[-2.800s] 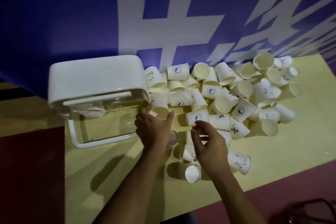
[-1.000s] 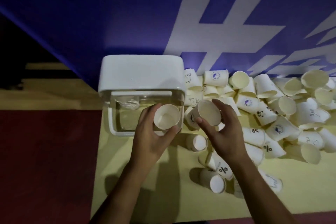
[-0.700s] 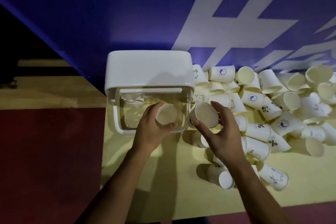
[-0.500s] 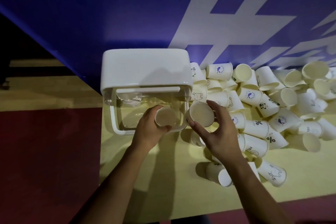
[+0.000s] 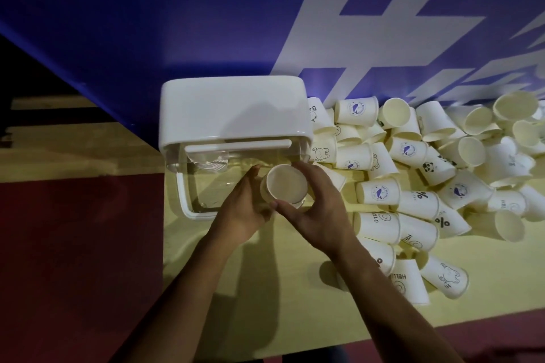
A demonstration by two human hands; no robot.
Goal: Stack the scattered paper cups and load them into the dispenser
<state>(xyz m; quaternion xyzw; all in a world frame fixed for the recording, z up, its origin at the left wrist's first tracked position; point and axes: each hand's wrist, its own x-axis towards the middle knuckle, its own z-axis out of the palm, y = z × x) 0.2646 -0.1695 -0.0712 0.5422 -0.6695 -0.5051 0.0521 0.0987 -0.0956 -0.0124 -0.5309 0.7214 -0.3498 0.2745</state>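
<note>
Curling round one paper cup (image 5: 286,187), my fingers (image 5: 306,167) are clamped on it from both sides. My left hand (image 5: 241,212) cups the left wall, and my right hand (image 5: 320,215) has its thumb under the near rim and a finger over the far one. The cup sits at the centre of the frame with its mouth turned up toward me, right in front of the dispenser (image 5: 233,115). A second rim seems to show just beneath it, so I judge one cup is seating into another.

It should weigh almost nothing. The thin paper wall will dent if squeezed, so the rolled rim is the stiffest place to hold, and the taper should let it slide home easily.

The dispenser has a smooth white rounded lid over a clear, glossy body. Right of it the loose cups (image 5: 413,186) lie tumbled, matte cream with small printed marks, on the pale yellow bench (image 5: 486,274).
</note>
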